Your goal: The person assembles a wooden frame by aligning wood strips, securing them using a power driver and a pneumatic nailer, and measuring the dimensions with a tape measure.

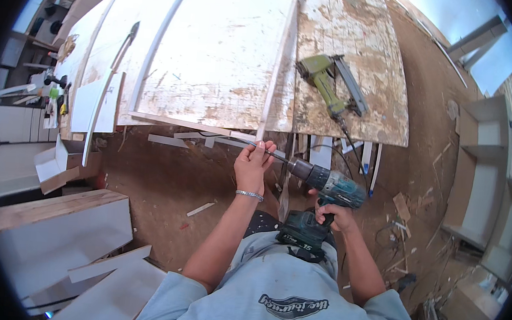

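My right hand [334, 216] grips the handle of a teal and black cordless drill [344, 190], with its battery low against my shirt. The drill points left, and its thin dark bit [277, 156] runs from the chuck into the fingers of my left hand [254, 166]. Those fingers are closed in a pinch around the bit's front part, at the near corner of a narrow wooden frame [181, 121]. The frame lies on the worktable [363, 24]. The bit's tip and whatever it touches are hidden by my fingers.
A green nail gun [328, 87] with a hose lies on the table's right part. White boards [69, 235] are stacked at lower left. An open white cabinet [484, 160] stands at right. Offcuts [200, 210] and scraps litter the brown floor.
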A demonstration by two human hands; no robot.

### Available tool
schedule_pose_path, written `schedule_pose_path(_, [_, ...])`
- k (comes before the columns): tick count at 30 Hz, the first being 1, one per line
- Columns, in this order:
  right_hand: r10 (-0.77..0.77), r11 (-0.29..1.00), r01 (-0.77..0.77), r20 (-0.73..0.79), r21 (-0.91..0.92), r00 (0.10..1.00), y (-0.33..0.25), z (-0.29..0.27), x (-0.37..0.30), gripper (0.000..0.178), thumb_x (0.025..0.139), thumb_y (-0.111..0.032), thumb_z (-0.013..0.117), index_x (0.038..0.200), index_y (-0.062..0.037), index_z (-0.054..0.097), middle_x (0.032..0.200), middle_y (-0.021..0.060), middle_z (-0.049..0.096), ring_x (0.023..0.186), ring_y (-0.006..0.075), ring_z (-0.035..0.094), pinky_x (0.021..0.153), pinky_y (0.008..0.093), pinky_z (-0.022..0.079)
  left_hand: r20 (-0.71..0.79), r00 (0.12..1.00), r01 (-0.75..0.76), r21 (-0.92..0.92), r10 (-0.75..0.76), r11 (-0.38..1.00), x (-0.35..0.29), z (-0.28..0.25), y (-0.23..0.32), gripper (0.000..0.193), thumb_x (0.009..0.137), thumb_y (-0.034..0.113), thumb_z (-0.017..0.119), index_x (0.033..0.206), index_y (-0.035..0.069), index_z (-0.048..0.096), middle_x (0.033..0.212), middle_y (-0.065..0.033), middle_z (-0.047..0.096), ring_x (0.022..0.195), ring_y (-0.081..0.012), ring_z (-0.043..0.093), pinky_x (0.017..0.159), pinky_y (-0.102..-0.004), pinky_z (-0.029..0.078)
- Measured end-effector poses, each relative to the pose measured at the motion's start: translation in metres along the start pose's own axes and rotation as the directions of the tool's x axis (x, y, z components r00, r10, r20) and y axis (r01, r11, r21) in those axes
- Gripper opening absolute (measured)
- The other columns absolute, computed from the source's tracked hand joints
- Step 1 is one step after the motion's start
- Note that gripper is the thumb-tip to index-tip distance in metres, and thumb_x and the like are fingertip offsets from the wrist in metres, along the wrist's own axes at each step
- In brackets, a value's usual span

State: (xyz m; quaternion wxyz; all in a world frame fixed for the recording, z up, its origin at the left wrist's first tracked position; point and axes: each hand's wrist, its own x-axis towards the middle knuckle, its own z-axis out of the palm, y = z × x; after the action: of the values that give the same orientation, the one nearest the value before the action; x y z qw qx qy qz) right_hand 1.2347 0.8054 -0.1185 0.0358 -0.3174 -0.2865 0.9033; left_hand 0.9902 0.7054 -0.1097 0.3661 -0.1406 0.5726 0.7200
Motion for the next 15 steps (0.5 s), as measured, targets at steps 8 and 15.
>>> schedule_pose_path(8, [0.108,0.988,-0.104,-0.034,0.112,0.994,0.027,-0.045,0.008,0.038,0.083,-0.006,0.059,0.117,0.0116,0.056,0.072,0.0056,0.052,0.057,0.0146,0.051,0.055,0.0294,0.045,0.001,0.997,0.072,0.165,-0.074,0.984,0.032,0.015,-0.04,0.022,0.103,0.021,0.06,0.116,0.003,0.058,0.118,-0.0111,0.069,0.109,-0.0193,0.069,0.085,-0.0293,0.056])
schedule_pose_path(15, [0.169,0.976,-0.168,0.008,0.14,0.986,0.013,-0.071,0.017,0.034,0.084,-0.008,0.064,0.112,0.009,0.059,0.065,0.0049,0.051,0.052,0.0147,0.051,0.051,0.0286,0.044,-0.079,0.995,0.074,0.145,-0.063,0.987,0.033,0.028,-0.068,0.025,0.104,0.023,0.059,0.119,0.004,0.056,0.122,-0.0079,0.067,0.115,-0.0181,0.066,0.09,-0.0296,0.054])
